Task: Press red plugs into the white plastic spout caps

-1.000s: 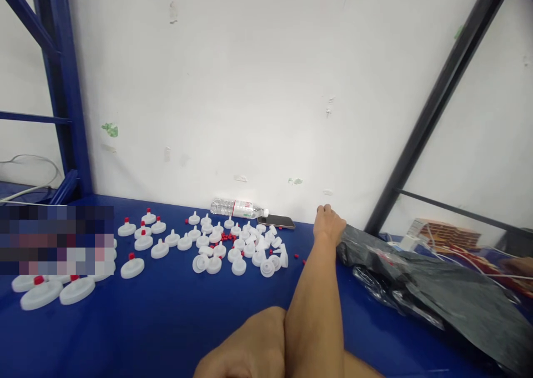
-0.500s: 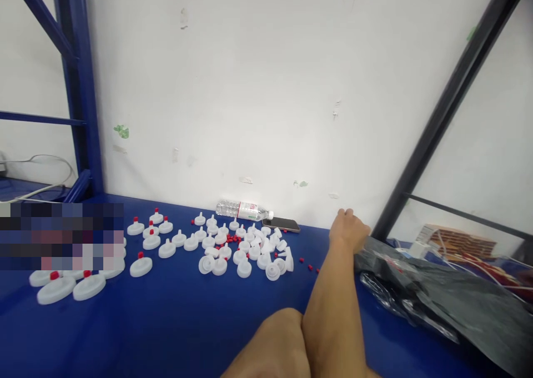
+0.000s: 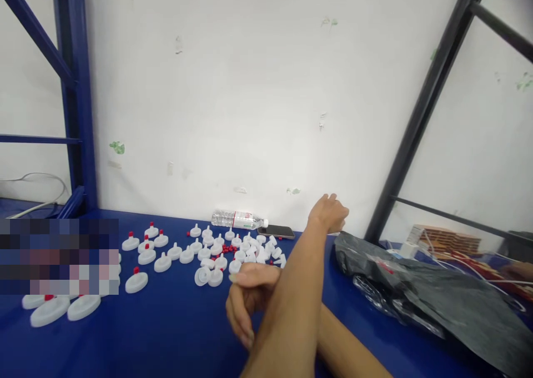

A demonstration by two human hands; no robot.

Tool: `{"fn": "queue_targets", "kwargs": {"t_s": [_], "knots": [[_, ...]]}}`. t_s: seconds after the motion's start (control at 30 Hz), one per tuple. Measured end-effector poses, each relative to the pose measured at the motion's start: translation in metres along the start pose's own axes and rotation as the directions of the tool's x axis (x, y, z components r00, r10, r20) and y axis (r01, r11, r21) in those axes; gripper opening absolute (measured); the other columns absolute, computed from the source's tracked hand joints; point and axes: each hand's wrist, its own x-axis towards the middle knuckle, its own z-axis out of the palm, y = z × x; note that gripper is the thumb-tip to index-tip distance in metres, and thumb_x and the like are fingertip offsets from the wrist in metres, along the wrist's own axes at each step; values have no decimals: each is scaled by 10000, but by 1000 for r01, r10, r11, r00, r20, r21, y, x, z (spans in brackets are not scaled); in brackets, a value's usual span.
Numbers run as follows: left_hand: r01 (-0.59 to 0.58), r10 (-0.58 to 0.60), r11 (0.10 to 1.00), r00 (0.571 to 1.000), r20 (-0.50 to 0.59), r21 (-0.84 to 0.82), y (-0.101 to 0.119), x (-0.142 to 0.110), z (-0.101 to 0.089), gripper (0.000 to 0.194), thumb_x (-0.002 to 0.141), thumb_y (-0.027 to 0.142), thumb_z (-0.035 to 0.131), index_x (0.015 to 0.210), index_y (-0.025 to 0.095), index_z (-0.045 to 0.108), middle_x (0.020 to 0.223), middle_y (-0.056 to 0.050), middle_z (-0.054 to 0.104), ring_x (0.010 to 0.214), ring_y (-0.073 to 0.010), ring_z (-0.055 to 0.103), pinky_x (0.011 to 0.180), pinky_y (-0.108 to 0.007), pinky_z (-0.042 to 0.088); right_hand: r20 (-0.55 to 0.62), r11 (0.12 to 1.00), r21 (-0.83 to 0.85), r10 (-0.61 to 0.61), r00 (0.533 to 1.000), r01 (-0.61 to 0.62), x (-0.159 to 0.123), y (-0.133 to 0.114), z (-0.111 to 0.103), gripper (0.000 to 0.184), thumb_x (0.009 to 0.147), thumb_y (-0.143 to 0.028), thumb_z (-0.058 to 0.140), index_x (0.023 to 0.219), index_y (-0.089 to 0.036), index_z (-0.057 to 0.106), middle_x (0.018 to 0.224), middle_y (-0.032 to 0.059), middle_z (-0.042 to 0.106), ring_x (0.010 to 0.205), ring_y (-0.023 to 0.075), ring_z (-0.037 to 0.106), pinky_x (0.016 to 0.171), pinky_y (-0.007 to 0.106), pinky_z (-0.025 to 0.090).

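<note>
My left hand (image 3: 330,211) is stretched out far ahead and held above the blue table (image 3: 166,322), near the wall and just over the left end of a crumpled black plastic bag (image 3: 416,289). Its fingers hang loosely apart and nothing shows in them. My right hand (image 3: 249,296) crosses beneath the left forearm with its fingers curled in against that arm, and it holds nothing that I can see. White plastic caps (image 3: 233,250), some with red tips, lie scattered to the left of both hands, with tiny red plugs (image 3: 227,248) among them.
A clear water bottle (image 3: 238,219) lies on its side against the wall beside a dark phone (image 3: 275,231). Larger white caps (image 3: 50,309) sit at the front left. A blue rack post (image 3: 73,89) stands left, a black brace (image 3: 420,111) right. Boxes and white cables (image 3: 445,243) lie at far right.
My left hand has lifted off the black bag and risen above the table. My right hand has come up into view, curled against the left forearm. The view has tilted slightly.
</note>
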Motion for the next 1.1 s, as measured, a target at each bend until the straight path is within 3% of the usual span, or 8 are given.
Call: {"fn": "queue_targets", "kwargs": {"t_s": [0.13,0.27,0.4,0.5,0.73,0.9,1.03,1.1], "knots": [[109,-110,994,993,42,22,-33,0,-31,362,981,396,658,1255,160,653,1305,-111,666,1171,-254,654,1000,-493,558,-317,989,64,-110,942,137,10,1,-15,438,870,-600,743,750,-181,702,599,-26,651,502,105,523,498,223,386],[282,-281,959,955,89,4,-71,-35,-72,379,983,406,651,1275,164,645,1338,-112,652,1216,-269,634,1036,-521,533,-673,935,72,-211,708,348,-1,-12,-56,374,717,-521,813,736,-234,573,488,-99,441,421,78,324,428,211,241],[518,-488,855,819,302,-23,-114,-102,-103,361,989,419,642,1250,170,650,1272,-95,678,1117,-239,671,966,-479,572,-833,901,11,-232,503,434,-19,-24,-81,299,706,-440,766,770,-241,553,488,-128,350,401,65,264,409,208,208],[627,-481,776,661,577,-71,-146,-160,-116,323,982,452,644,1089,152,693,1035,-52,734,898,-179,702,837,-394,594,-877,890,-47,-254,407,454,-27,-28,-85,268,760,-438,733,774,-236,558,510,-121,368,408,65,303,412,206,239],[871,-349,485,271,897,-75,-186,-271,-127,258,769,418,710,890,195,751,799,-94,806,620,-193,657,481,-245,318,-900,928,-122,-253,354,352,-23,-21,-84,299,1042,-424,613,914,-155,630,669,-71,536,455,60,431,429,186,381],[930,-406,367,144,903,16,-186,-302,-107,284,798,450,717,892,183,683,774,-97,789,512,-140,580,457,-237,270,-900,946,-210,-285,329,246,-23,-20,-83,303,1046,-437,608,949,-152,636,712,-57,563,485,66,462,453,193,412],[911,-469,373,21,883,176,-184,-315,-87,259,937,406,683,997,154,670,824,-26,723,599,-116,608,529,-237,456,-893,935,-328,-354,279,138,-25,-24,-80,333,1001,-480,551,831,-194,574,574,-97,418,423,76,366,441,219,320],[892,-498,392,0,867,225,-181,-320,-82,277,978,414,657,1069,153,668,931,-19,704,731,-131,657,652,-285,563,-887,919,-391,-389,249,45,-25,-26,-79,317,967,-483,494,812,-213,554,551,-96,391,421,92,377,456,241,318]]}}
